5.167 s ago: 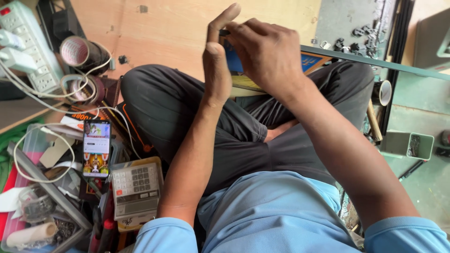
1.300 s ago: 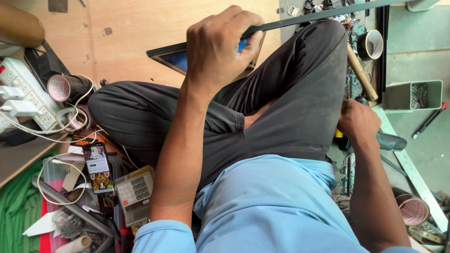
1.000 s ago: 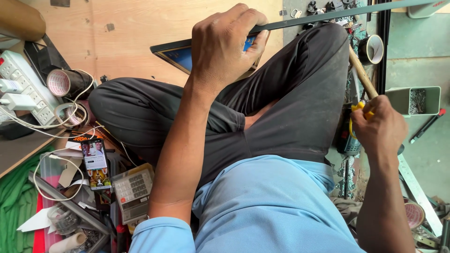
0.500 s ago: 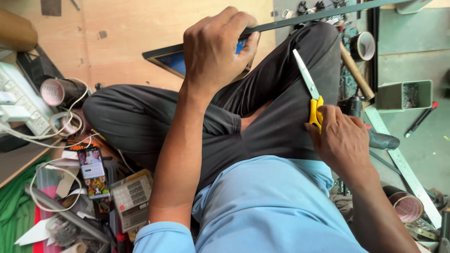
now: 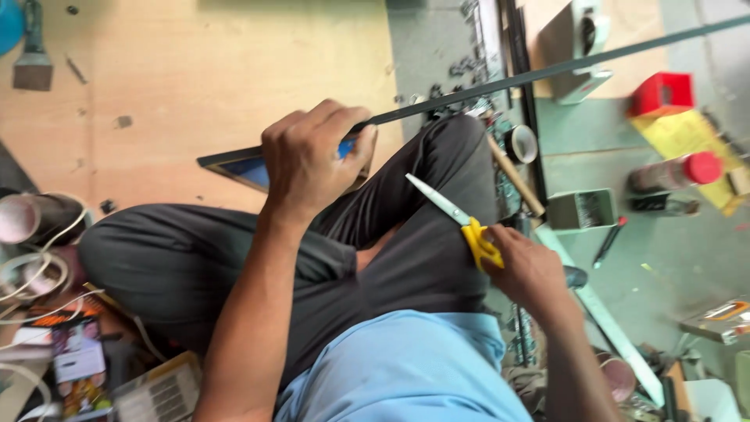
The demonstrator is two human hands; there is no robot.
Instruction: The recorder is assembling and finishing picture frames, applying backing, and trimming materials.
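Observation:
I sit cross-legged in dark trousers and a light blue shirt. My left hand (image 5: pixel 311 158) grips a long thin dark strip (image 5: pixel 547 70) that runs up to the right, together with a flat dark-framed panel (image 5: pixel 238 166) with a blue face resting on my knee. My right hand (image 5: pixel 525 266) holds yellow-handled scissors (image 5: pixel 461 220) over my right thigh. Their blades are closed and point up-left toward the panel, a short way from it.
A grey metal box of small parts (image 5: pixel 582 209), a tape roll (image 5: pixel 521 143), a wooden handle (image 5: pixel 512 173), a red-capped bottle (image 5: pixel 672 173) and a red box (image 5: pixel 661 94) lie to the right. Cables, a calculator (image 5: pixel 156 391) and tape rolls (image 5: pixel 23 219) crowd the left floor.
My right hand reached to the right, picked up the scissors and brought them over my thigh, blades toward the panel. My left hand kept its hold on the strip and panel.

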